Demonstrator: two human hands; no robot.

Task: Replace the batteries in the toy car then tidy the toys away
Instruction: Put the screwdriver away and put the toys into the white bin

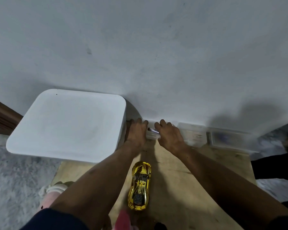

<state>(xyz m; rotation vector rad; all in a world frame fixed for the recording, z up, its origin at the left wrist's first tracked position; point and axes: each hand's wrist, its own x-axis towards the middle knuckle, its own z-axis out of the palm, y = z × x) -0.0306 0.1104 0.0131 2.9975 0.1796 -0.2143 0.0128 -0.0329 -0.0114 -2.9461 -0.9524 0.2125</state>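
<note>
A shiny gold toy car (140, 185) stands on its wheels on the wooden board (181, 188), nose pointing away from me, between my forearms. Both hands are stretched out to the wall beyond it. My right hand (170, 136) pinches a small silver cylinder with a dark tip (153, 130), perhaps a battery. My left hand (136, 132) is curled palm-down over the left end of a small clear box (151, 136) that lies between the two hands. What the box holds is hidden.
A large white lidded bin (68, 125) stands left of my hands. Two more clear plastic boxes (192, 135) (229, 138) line the wall to the right. A pink and white soft toy (51, 195) and a pink toy (123, 218) lie near me. Grey carpet surrounds the board.
</note>
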